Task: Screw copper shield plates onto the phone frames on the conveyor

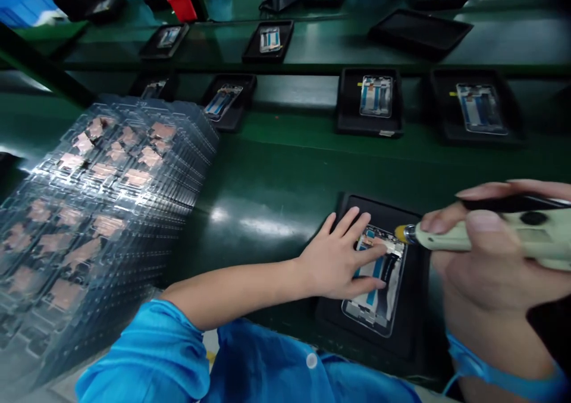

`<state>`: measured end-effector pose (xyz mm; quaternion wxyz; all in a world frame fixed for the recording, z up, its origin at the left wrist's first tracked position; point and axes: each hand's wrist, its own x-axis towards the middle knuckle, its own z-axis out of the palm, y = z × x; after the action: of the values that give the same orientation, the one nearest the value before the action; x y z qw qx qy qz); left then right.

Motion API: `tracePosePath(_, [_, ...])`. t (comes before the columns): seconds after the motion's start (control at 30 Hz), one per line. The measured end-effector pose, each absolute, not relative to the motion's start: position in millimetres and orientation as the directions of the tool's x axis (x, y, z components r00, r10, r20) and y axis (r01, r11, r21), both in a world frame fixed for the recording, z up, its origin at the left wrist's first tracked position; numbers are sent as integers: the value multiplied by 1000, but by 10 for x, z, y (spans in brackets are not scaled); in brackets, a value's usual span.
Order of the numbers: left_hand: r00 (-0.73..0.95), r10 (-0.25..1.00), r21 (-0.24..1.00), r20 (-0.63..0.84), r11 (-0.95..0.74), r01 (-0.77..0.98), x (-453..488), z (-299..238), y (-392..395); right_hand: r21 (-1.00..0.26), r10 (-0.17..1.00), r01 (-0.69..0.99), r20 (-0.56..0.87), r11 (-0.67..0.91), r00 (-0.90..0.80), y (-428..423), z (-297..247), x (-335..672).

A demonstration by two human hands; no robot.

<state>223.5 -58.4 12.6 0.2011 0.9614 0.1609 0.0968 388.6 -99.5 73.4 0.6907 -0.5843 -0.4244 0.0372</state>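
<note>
An opened phone body point(371, 314) lies in a black tray point(413, 331) on the green bench in front of me. My left hand point(341, 257) rests across it with the fingers spread, the fingertips on its upper part and on the tray's left rim. In my right hand point(491, 260) is a pale green electric screwdriver point(459, 236), held level with the fingers wrapped round its body. The yellow tip of the screwdriver is at the upper right corner of the phone body. Whether a screw sits under the tip is too small to tell.
Stacked clear plastic trays point(147, 213) with copper-coloured pieces stand at the left. Beyond my hands, black trays with phone bodies, such as this black tray point(370, 126), line the belt. A tilted black tray point(419, 34) lies farther back, and a red bin point(182, 6) stands near other people.
</note>
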Motion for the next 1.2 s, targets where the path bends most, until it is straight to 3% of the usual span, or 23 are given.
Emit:
tracePosePath(0.13, [919, 379, 419, 109, -856, 303, 2234, 98, -626, -816, 593, 354, 576, 457, 563, -873, 635, 3729])
tracePosePath(1.07, [924, 373, 445, 85, -844, 300, 2176, 156, -647, -853, 665, 286, 521, 437, 536, -879, 476, 3689])
tracePosePath(1.2, [869, 491, 417, 68, -805, 422, 1954, 263, -778, -860, 686, 279, 509, 427, 520, -880, 446, 3673])
